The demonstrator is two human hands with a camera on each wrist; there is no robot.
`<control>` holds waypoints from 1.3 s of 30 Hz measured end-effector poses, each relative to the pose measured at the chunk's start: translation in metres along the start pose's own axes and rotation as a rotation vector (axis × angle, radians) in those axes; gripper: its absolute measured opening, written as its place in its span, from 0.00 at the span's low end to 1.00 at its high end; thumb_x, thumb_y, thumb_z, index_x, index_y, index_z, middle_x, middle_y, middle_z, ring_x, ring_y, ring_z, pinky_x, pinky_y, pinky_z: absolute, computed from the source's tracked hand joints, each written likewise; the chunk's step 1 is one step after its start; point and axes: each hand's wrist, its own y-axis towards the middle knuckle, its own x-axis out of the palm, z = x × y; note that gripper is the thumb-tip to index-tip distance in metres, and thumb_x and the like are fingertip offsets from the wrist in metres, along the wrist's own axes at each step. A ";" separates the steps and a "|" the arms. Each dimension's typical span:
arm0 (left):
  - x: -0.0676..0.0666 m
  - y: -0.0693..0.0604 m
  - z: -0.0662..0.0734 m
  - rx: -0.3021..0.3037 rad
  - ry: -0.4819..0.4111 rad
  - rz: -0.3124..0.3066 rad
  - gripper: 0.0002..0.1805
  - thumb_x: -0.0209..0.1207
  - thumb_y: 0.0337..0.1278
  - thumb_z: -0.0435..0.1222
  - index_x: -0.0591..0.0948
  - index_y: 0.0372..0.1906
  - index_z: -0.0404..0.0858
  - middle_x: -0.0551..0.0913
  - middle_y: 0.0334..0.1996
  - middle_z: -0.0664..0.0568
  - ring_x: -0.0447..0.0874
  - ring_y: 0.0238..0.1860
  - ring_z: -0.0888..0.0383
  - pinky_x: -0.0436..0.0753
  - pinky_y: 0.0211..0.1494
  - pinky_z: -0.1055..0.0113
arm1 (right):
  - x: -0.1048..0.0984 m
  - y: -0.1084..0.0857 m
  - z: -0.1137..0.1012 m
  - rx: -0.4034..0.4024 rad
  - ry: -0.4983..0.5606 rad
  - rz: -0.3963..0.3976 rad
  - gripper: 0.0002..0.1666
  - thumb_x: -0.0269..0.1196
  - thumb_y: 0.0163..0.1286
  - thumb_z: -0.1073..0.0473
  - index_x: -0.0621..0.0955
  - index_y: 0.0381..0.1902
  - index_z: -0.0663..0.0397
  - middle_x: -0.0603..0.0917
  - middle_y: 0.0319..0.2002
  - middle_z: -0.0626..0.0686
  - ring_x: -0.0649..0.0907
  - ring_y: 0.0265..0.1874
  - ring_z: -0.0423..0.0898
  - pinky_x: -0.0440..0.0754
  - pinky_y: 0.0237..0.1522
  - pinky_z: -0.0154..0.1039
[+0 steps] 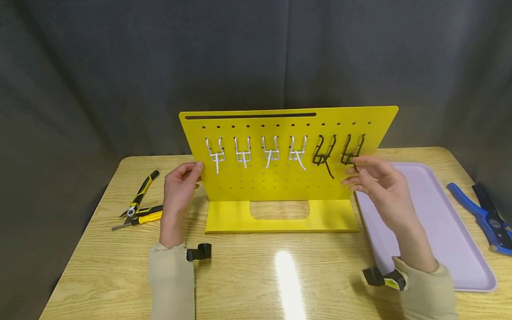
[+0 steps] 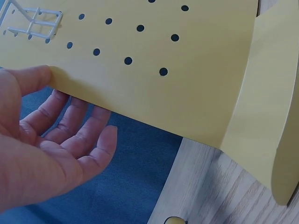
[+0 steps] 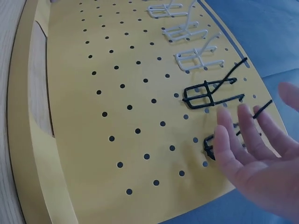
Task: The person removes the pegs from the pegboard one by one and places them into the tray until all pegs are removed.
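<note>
A yellow pegboard (image 1: 280,194) stands upright on its bent foot at the middle of the table. My left hand (image 1: 181,186) grips its left edge, the thumb on the front and the fingers behind. Across the board hangs a row of several white wire hooks (image 1: 217,157), then two black ones to the right. In front of the rightmost black hook (image 3: 209,148) is my right hand (image 1: 382,189), its fingers spread and partly hiding the hook; the thumb stays apart from them. Whether a fingertip touches the hook is hard to tell. The other black hook (image 1: 323,158) hangs just left of it.
A lilac tray (image 1: 432,222) lies on the right of the table (image 1: 240,275), partly under my right forearm. Beyond it are blue-and-black pliers (image 1: 482,215). Left of my left hand lie yellow-and-black cutters (image 1: 140,193) and a yellow-handled screwdriver (image 1: 149,218). A dark curtain (image 1: 240,53) hangs behind.
</note>
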 end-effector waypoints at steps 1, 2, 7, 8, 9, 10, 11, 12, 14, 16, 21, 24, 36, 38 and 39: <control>0.000 0.000 0.000 -0.001 0.002 -0.003 0.23 0.56 0.66 0.47 0.79 0.50 0.30 0.80 0.41 0.46 0.78 0.40 0.57 0.73 0.49 0.60 | 0.000 0.000 0.000 -0.004 -0.019 0.001 0.15 0.50 0.71 0.76 0.75 0.53 0.73 0.84 0.41 0.57 0.85 0.38 0.48 0.81 0.40 0.35; 0.000 0.000 0.000 -0.001 0.003 -0.005 0.23 0.56 0.66 0.48 0.79 0.50 0.30 0.79 0.42 0.46 0.78 0.40 0.57 0.73 0.49 0.60 | 0.001 0.000 0.000 -0.007 -0.044 0.008 0.14 0.51 0.71 0.75 0.76 0.51 0.73 0.84 0.42 0.56 0.85 0.38 0.47 0.81 0.40 0.35; -0.001 -0.001 0.001 0.004 0.001 -0.018 0.23 0.56 0.66 0.47 0.79 0.50 0.30 0.80 0.40 0.48 0.78 0.40 0.56 0.73 0.47 0.63 | 0.001 0.000 0.001 -0.015 -0.128 0.013 0.11 0.54 0.70 0.73 0.79 0.47 0.70 0.83 0.43 0.53 0.84 0.39 0.44 0.81 0.40 0.32; -0.001 -0.001 0.001 0.007 -0.001 -0.019 0.23 0.56 0.66 0.47 0.79 0.50 0.30 0.80 0.40 0.48 0.78 0.40 0.56 0.74 0.47 0.63 | 0.001 0.000 0.001 -0.014 -0.130 0.011 0.11 0.54 0.70 0.73 0.79 0.47 0.70 0.83 0.43 0.53 0.84 0.39 0.44 0.81 0.40 0.32; -0.001 -0.001 0.001 0.008 -0.001 -0.020 0.23 0.56 0.66 0.47 0.79 0.50 0.30 0.80 0.39 0.49 0.78 0.40 0.56 0.74 0.46 0.64 | 0.001 0.000 0.001 -0.012 -0.132 0.007 0.11 0.54 0.70 0.73 0.79 0.48 0.70 0.83 0.43 0.52 0.84 0.39 0.44 0.81 0.40 0.32; -0.002 -0.001 0.001 0.009 -0.001 -0.021 0.23 0.56 0.66 0.47 0.79 0.50 0.30 0.80 0.39 0.49 0.78 0.40 0.57 0.74 0.46 0.65 | 0.001 0.001 0.001 -0.011 -0.131 0.005 0.11 0.54 0.70 0.73 0.79 0.48 0.70 0.83 0.43 0.52 0.84 0.39 0.44 0.81 0.40 0.32; -0.002 -0.001 0.001 0.010 0.000 -0.021 0.23 0.56 0.66 0.47 0.79 0.50 0.30 0.80 0.39 0.49 0.78 0.40 0.57 0.74 0.46 0.65 | 0.001 0.000 0.000 -0.009 -0.129 0.007 0.11 0.54 0.70 0.73 0.79 0.48 0.70 0.83 0.43 0.53 0.84 0.38 0.45 0.81 0.40 0.32; -0.002 -0.001 0.001 0.011 0.002 -0.021 0.23 0.56 0.66 0.47 0.79 0.50 0.30 0.80 0.39 0.49 0.78 0.39 0.57 0.74 0.46 0.65 | 0.001 0.001 0.000 -0.008 -0.128 0.005 0.11 0.54 0.70 0.73 0.79 0.48 0.70 0.84 0.43 0.53 0.84 0.38 0.45 0.81 0.40 0.32; -0.001 -0.001 0.001 0.011 0.006 -0.020 0.23 0.56 0.66 0.47 0.79 0.50 0.30 0.80 0.40 0.48 0.78 0.40 0.58 0.74 0.46 0.66 | 0.001 0.000 0.000 -0.014 -0.118 0.002 0.12 0.54 0.70 0.73 0.79 0.48 0.70 0.84 0.42 0.53 0.85 0.38 0.45 0.81 0.40 0.32; -0.001 -0.001 0.001 0.014 0.008 -0.020 0.23 0.55 0.67 0.47 0.79 0.50 0.30 0.80 0.40 0.48 0.78 0.40 0.57 0.74 0.45 0.66 | 0.001 0.001 -0.001 -0.030 -0.104 -0.005 0.12 0.53 0.70 0.74 0.79 0.48 0.71 0.84 0.42 0.53 0.84 0.38 0.46 0.81 0.41 0.32; -0.001 -0.001 0.000 0.022 0.007 -0.021 0.22 0.55 0.67 0.47 0.79 0.50 0.30 0.80 0.40 0.48 0.78 0.40 0.56 0.74 0.45 0.66 | 0.000 0.000 -0.003 -0.055 -0.095 -0.007 0.12 0.53 0.69 0.75 0.79 0.48 0.73 0.85 0.42 0.53 0.84 0.41 0.46 0.81 0.41 0.32; -0.001 -0.001 0.000 0.020 0.011 -0.022 0.23 0.55 0.67 0.47 0.79 0.50 0.30 0.79 0.41 0.47 0.78 0.40 0.57 0.74 0.46 0.65 | -0.001 0.000 -0.004 -0.044 -0.097 -0.006 0.12 0.54 0.69 0.75 0.79 0.47 0.74 0.85 0.42 0.53 0.84 0.41 0.46 0.81 0.41 0.32; -0.001 0.000 0.000 0.010 0.020 -0.028 0.23 0.55 0.67 0.47 0.79 0.50 0.30 0.79 0.43 0.45 0.78 0.41 0.57 0.74 0.48 0.61 | -0.005 0.000 -0.003 -0.025 -0.074 -0.060 0.11 0.53 0.68 0.78 0.79 0.45 0.74 0.86 0.42 0.54 0.85 0.40 0.46 0.81 0.43 0.33; -0.001 0.000 0.001 0.009 0.017 -0.029 0.23 0.55 0.67 0.47 0.79 0.50 0.30 0.79 0.42 0.45 0.78 0.41 0.57 0.73 0.48 0.60 | -0.005 -0.001 -0.004 -0.038 -0.041 -0.060 0.12 0.51 0.68 0.79 0.79 0.45 0.76 0.86 0.42 0.55 0.85 0.40 0.47 0.81 0.43 0.35; -0.001 0.000 0.001 0.010 0.014 -0.031 0.23 0.55 0.67 0.47 0.79 0.50 0.30 0.79 0.43 0.45 0.78 0.41 0.57 0.73 0.48 0.61 | -0.005 -0.001 -0.005 -0.047 -0.023 -0.058 0.12 0.51 0.68 0.80 0.79 0.45 0.77 0.86 0.42 0.56 0.85 0.41 0.48 0.81 0.44 0.36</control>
